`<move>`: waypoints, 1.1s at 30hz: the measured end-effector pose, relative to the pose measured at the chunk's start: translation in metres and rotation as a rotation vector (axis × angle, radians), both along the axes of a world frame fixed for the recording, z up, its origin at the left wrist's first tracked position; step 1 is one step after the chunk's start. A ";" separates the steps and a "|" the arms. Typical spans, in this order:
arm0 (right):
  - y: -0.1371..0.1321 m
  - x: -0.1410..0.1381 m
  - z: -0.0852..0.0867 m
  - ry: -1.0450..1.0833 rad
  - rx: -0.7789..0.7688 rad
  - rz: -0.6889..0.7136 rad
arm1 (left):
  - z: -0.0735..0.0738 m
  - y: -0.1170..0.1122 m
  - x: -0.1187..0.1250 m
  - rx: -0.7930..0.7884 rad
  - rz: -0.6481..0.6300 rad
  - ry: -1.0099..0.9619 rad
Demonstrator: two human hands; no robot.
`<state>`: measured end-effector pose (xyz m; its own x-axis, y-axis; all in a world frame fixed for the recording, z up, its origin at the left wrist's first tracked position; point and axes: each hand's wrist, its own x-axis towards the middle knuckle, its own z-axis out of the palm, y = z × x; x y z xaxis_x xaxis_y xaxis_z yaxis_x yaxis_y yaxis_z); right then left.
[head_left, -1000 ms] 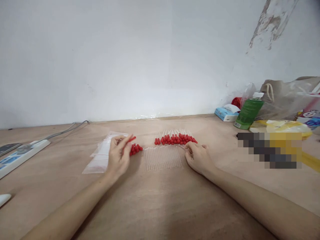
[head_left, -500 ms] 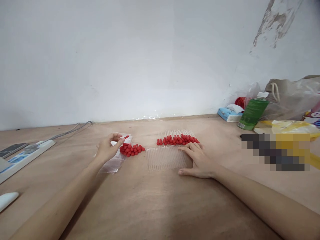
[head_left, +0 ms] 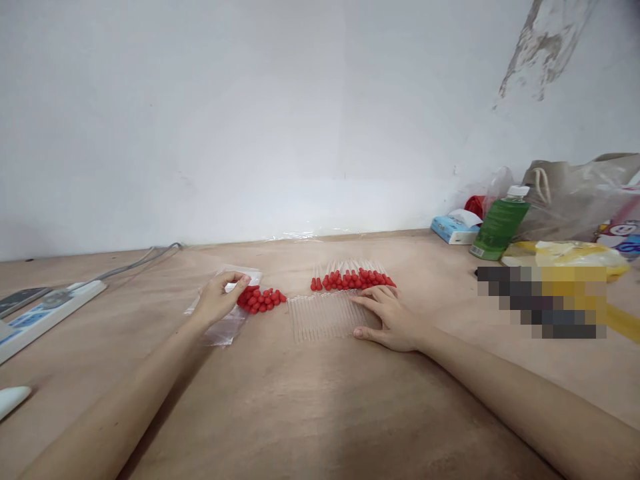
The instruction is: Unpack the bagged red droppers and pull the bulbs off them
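My left hand hovers at the left edge of a small heap of loose red rubber bulbs, its fingers curled in a pinch at the heap. It lies over a stack of clear plastic bags. My right hand rests flat with spread fingers on the right end of a row of clear glass tubes. Just behind that hand lies a row of tubes with red bulbs fitted.
A white power strip with its cable lies at the far left, a white object near the left edge. At the right stand a green bottle, a blue tissue pack, bags and yellow packaging.
My left hand moved left off the bags, then lowered the red bulb it pinched to the heap. My right hand went from a pinch at the fitted row to lying flat on the glass tubes.
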<state>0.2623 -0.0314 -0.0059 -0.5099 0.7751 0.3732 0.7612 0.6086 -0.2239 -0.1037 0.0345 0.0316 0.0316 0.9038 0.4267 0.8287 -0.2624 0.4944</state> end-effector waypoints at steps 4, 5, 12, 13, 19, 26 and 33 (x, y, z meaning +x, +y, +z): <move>0.000 -0.001 0.000 -0.005 -0.026 -0.011 | 0.019 -0.011 0.013 0.090 0.003 -0.033; 0.000 -0.001 0.000 -0.004 -0.028 -0.016 | 0.024 -0.014 0.020 0.110 -0.024 -0.027; -0.002 -0.004 0.000 0.017 0.016 -0.075 | 0.027 0.007 0.093 -0.217 -0.398 0.231; -0.002 -0.005 0.000 0.022 0.029 -0.084 | 0.024 0.015 0.101 -0.321 -0.405 0.246; 0.002 -0.005 -0.005 0.061 0.061 -0.169 | 0.018 0.052 0.126 -0.585 -0.361 0.230; 0.006 -0.005 -0.009 0.104 0.039 -0.208 | 0.030 0.051 0.129 -0.628 -0.184 0.133; 0.006 -0.004 -0.010 0.106 0.043 -0.207 | 0.036 0.009 0.102 -0.334 -0.066 0.022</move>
